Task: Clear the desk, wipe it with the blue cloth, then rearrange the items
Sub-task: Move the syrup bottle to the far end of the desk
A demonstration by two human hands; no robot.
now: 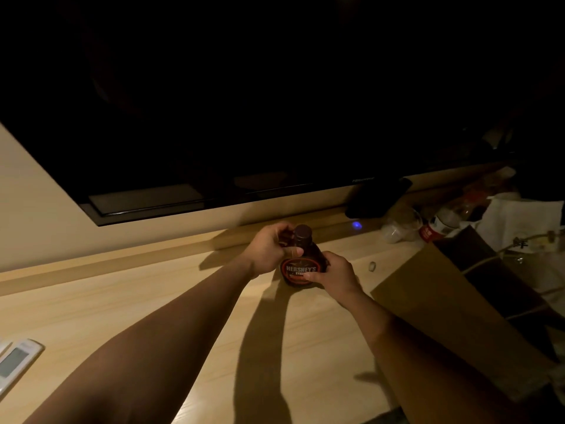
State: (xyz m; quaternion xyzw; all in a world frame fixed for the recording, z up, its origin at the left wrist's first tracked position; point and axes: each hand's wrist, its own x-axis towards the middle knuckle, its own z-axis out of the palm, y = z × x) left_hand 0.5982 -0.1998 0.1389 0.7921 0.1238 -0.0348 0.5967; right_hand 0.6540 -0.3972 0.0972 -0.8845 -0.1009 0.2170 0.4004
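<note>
A brown Hershey's syrup bottle with a dark cap stands upright on the light wooden desk, near its back. My left hand grips the bottle's neck from the left, fingers curled round it. From the right, my right hand holds the lower body, thumb across the label. No blue cloth is in view.
A large dark TV hangs above the desk's back edge. A brown paper bag lies at the right, with a plastic bottle, a clear cup and white paper behind it. A white remote sits at the left edge. A small ring lies near the bag.
</note>
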